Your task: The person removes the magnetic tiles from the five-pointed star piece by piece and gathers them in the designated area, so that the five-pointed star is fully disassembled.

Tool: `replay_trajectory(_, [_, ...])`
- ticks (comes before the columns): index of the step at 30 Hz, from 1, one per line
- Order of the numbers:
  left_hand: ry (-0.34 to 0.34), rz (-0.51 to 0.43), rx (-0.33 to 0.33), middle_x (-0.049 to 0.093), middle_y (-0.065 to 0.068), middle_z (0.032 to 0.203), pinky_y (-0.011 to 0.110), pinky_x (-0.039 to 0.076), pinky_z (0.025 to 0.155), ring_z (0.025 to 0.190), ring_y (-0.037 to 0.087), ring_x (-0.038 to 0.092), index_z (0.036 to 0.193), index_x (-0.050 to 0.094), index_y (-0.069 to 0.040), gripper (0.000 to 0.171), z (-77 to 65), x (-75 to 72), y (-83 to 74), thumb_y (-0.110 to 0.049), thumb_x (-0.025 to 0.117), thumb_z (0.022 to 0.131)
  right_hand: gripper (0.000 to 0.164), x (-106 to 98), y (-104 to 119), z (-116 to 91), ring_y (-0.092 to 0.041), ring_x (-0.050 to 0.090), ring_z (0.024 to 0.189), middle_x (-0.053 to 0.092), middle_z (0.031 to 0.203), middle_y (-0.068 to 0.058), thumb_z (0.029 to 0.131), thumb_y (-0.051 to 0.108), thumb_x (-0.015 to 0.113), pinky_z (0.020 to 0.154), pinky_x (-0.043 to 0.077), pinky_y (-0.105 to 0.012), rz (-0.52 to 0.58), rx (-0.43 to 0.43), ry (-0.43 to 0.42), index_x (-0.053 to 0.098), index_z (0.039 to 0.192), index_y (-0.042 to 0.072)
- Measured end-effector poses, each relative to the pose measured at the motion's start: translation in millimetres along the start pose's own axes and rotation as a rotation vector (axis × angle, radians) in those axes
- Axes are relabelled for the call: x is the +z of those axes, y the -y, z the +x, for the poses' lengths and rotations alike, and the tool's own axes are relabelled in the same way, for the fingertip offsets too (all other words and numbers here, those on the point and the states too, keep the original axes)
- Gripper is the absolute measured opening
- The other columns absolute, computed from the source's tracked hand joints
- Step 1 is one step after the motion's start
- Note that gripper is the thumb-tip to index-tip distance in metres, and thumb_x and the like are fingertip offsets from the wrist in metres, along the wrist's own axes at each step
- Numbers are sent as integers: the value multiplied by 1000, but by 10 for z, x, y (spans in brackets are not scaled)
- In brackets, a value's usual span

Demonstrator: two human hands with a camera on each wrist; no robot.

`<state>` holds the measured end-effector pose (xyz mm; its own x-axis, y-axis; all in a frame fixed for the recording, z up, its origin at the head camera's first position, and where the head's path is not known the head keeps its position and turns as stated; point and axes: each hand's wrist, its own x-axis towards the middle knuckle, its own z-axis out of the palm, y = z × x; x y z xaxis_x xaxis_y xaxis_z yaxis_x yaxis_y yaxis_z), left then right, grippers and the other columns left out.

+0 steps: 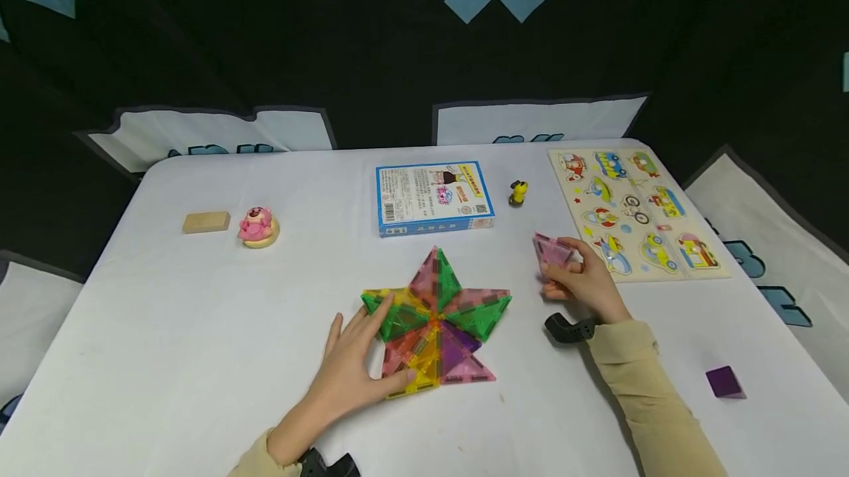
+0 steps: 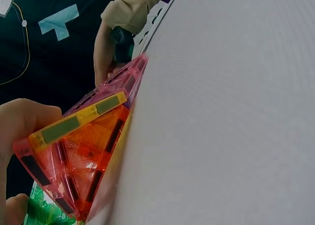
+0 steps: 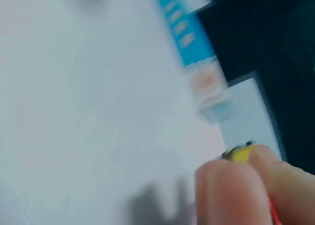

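Observation:
A star of translucent magnetic tiles [image 1: 458, 307] in green, pink, yellow, red and purple lies on the white table. My left hand [image 1: 351, 370] rests along its left side with spread fingers, one fingertip on the upper-left point and the thumb on the lower yellow tile [image 1: 424, 377]. In the left wrist view the raised tile edges show from the side, beside the thumb [image 2: 29, 119]. To the right of the star, my right hand [image 1: 587, 281] pinches a pink triangular magnetic tile piece [image 1: 550, 250] between thumb and fingers. The right wrist view is blurred and shows mainly its fingers [image 3: 236, 195].
A blue-and-white box [image 1: 434, 197] lies behind the star, with a small yellow-and-black figure [image 1: 518, 193] beside it. A picture puzzle board [image 1: 637, 215] fills the back right. A purple piece [image 1: 725, 383] sits at far right; a wooden block [image 1: 206, 223] and pink toy [image 1: 257, 226] stand at left.

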<state>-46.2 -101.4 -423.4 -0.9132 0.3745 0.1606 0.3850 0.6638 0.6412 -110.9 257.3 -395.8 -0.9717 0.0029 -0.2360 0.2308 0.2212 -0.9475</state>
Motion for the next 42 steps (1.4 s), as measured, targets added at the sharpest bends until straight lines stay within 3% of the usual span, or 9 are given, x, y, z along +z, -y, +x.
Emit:
replay_trajectory(9, [-6, 3, 16, 38, 10, 139, 57, -1, 101, 128, 37, 26, 145, 21, -24, 94, -2, 7, -13, -56, 67, 70, 75, -93, -66, 148, -14, 56, 44, 55, 58, -8, 85, 25, 64, 47, 51, -34, -225, 90, -9, 19, 142, 7])
replay_trajectory(14, [2, 16, 22, 37, 10, 139, 57, -2, 101, 129, 37, 26, 145, 20, -24, 93, 25, -21, -24, -57, 66, 70, 62, -89, -12, 61, -13, 54, 42, 53, 57, -7, 88, 24, 60, 45, 50, -32, -201, 15, -7, 27, 138, 7])
replay_trajectory(16, [9, 19, 22, 37, 10, 139, 57, -2, 102, 129, 37, 26, 145, 20, -24, 94, 37, -32, -26, -57, 65, 70, 47, 1, 37, -77, -16, 54, 43, 54, 59, -9, 89, 21, 59, 44, 49, -34, -186, -80, 52, 38, 128, 3])
replay_trajectory(19, [10, 18, 26, 37, 10, 139, 56, -2, 102, 129, 37, 26, 145, 20, -23, 94, 55, -47, -28, -57, 66, 70, 28, 244, 97, -335, -19, 58, 53, 59, 67, -10, 89, 20, 59, 48, 50, -34, -239, -238, 284, 51, 110, 2])
replay_trajectory(21, [5, 14, 29, 37, 10, 139, 56, -2, 102, 129, 37, 25, 145, 21, -23, 94, 64, -57, -29, -57, 66, 70, 29, 432, 117, -496, -18, 59, 64, 61, 78, -7, 88, 23, 60, 55, 50, -32, -305, -302, 468, 55, 113, 8])
replay_trajectory(23, [1, 11, 28, 38, 10, 139, 56, -2, 102, 129, 37, 26, 145, 22, -22, 94, 65, -63, -29, -56, 66, 70, 36, 612, 124, -606, -14, 57, 70, 61, 89, -2, 88, 26, 60, 60, 49, -29, -377, -345, 570, 53, 121, 15])
replay_trajectory(27, [-3, 3, 22, 38, 10, 138, 56, -2, 102, 128, 37, 26, 145, 22, -22, 93, 58, -65, -31, -56, 67, 70, 45, 849, 91, -679, -8, 50, 66, 56, 93, 3, 86, 25, 63, 57, 45, -23, -445, -397, 546, 46, 128, 23])
replay_trajectory(32, [-15, -2, 15, 39, 9, 138, 56, -1, 102, 128, 37, 28, 144, 23, -23, 93, 42, -60, -29, -54, 68, 69, 35, 949, -11, -676, -9, 45, 69, 51, 91, 1, 86, 19, 62, 57, 41, -23, -388, -515, 559, 50, 118, 19])
replay_trajectory(42, [-16, -9, -14, 40, 7, 137, 55, 0, 103, 128, 36, 28, 144, 24, -23, 92, -9, -46, -27, -48, 68, 68, 23, 964, -38, -726, -16, 48, 105, 56, 108, 5, 87, 18, 60, 87, 42, -30, -292, -533, 675, 63, 110, 17])
